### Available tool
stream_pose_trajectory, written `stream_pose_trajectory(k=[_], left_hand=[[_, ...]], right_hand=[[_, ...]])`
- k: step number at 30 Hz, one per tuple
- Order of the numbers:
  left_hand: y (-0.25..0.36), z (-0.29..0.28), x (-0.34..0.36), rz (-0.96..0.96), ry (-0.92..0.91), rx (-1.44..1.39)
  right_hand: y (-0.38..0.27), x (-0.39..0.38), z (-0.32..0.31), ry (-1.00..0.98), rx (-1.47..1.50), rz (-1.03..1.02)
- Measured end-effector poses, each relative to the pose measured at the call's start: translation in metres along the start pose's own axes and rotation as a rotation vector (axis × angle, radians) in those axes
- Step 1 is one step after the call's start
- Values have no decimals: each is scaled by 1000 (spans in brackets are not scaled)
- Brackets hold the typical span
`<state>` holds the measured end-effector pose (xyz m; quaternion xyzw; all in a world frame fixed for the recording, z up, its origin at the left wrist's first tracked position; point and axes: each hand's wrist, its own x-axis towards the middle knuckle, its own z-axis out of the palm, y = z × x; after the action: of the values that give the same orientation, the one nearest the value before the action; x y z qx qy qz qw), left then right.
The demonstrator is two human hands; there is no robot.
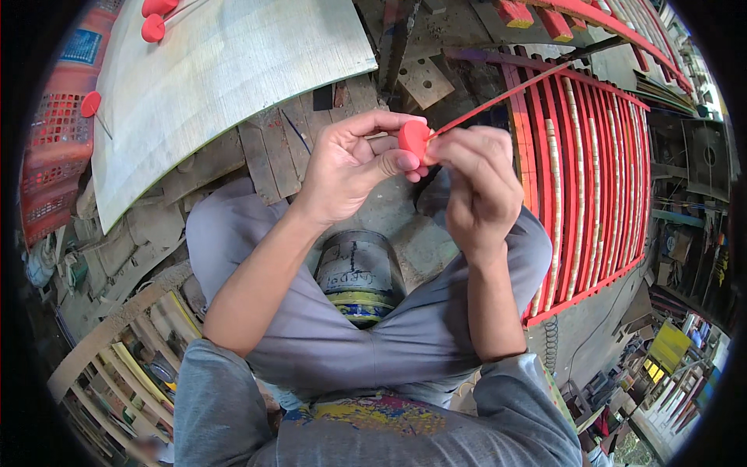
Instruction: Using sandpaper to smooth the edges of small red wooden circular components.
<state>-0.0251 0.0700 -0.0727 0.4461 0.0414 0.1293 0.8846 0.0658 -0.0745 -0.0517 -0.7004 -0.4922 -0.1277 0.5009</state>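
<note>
My left hand (350, 163) pinches a small, thick red rounded piece (412, 141) between thumb and fingers, above my lap. Close against the piece's right edge, my right hand (480, 175) has its fingers drawn together and slightly blurred; what they hold is hidden. A thin red rod (498, 100) slants from beside the piece up to the right, and I cannot tell whether it joins the piece. Similar red pieces on thin sticks (153, 29) lie on a pale board (241, 70) at the upper left, with another red piece (90, 104) at its left edge.
A paint-marked bucket (358, 268) stands between my legs. On the right is a red slatted rack (583, 187). A red plastic crate (54, 140) sits beyond the board at the left. Wooden slatted furniture (128, 366) is at lower left, and a holed wooden block (425, 82) lies ahead.
</note>
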Motion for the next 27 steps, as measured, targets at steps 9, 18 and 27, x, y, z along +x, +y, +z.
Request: stream_pose_trajectory(k=[9, 18, 27], left_hand=[[0, -2, 2, -14, -36, -11], [2, -2, 0, -29, -68, -3], [4, 0, -1, -56, -91, -57]], right_hand=[[2, 0, -1, 3, -18, 46], [9, 1, -3, 0, -48, 1], [8, 0, -7, -25, -69, -1]])
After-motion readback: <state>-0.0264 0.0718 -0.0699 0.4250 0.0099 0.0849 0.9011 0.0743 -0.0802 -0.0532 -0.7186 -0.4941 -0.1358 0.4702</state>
